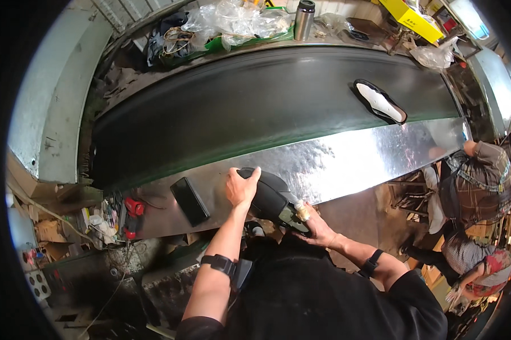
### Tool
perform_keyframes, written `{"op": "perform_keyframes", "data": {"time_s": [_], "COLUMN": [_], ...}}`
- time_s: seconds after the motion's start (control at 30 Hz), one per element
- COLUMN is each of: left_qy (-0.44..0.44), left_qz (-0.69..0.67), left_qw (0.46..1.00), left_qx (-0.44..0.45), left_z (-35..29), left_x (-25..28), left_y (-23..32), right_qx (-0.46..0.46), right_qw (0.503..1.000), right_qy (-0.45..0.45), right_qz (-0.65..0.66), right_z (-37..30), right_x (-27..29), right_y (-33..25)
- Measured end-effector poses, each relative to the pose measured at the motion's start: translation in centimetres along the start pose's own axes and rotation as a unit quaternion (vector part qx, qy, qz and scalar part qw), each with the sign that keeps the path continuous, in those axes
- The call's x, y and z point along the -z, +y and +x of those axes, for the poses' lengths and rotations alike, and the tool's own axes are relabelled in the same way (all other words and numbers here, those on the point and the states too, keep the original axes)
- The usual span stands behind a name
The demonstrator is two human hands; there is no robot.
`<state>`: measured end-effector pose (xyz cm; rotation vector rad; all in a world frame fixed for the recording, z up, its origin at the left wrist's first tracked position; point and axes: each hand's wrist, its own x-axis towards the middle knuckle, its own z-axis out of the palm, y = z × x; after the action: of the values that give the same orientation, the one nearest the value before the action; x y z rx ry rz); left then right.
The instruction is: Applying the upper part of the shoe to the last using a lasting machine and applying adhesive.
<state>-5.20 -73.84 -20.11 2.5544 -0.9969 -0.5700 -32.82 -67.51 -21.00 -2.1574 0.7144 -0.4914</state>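
A long dark belt [255,96] spans the bench, with a shiny metal ledge [346,153] along its near side. Beyond the belt, a green tray [215,43] is heaped with crumpled clear plastic [238,20]; at far right, a yellow box [412,21] is tilted, its contents hard to tell. The dark shoe-like piece [269,194] is over the ledge's near edge, before the torso: the left hand's [241,190] fingers grasp its far end, the right hand's [321,229] its olive end. A white-lined shoe [380,102] lies on the belt, a tablet [189,202] on the ledge. A capped steel flask [304,21] stands by the tray, contents hidden.
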Motion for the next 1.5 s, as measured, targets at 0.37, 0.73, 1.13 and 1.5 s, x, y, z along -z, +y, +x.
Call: {"op": "perform_keyframes", "data": {"time_s": [0.37, 0.73, 1.13, 1.5], "left_qy": [0.019, 0.25, 0.489, 0.536], "left_qz": [-0.257, -0.367, -0.571, -0.757], "left_qw": [0.963, 0.891, 0.613, 0.329], "left_qx": [0.077, 0.095, 0.244, 0.179], "left_z": [1.3, -13.2, -45.6, -54.2], "left_x": [3.8, 20.8, 39.0, 33.3], "left_y": [-4.3, -17.1, -38.5, -44.2], "right_qx": [-0.064, -0.279, -0.118, -0.223], "right_qw": [0.947, 0.844, 0.723, 0.656], "right_qy": [-0.05, -0.185, -0.471, -0.457], "right_qz": [0.31, 0.419, 0.491, 0.558], "right_z": [4.4, 14.7, 3.0, -1.7], "right_x": [1.9, -4.1, -26.0, -40.2], "right_y": [-1.9, -21.8, -46.9, -57.1]}}
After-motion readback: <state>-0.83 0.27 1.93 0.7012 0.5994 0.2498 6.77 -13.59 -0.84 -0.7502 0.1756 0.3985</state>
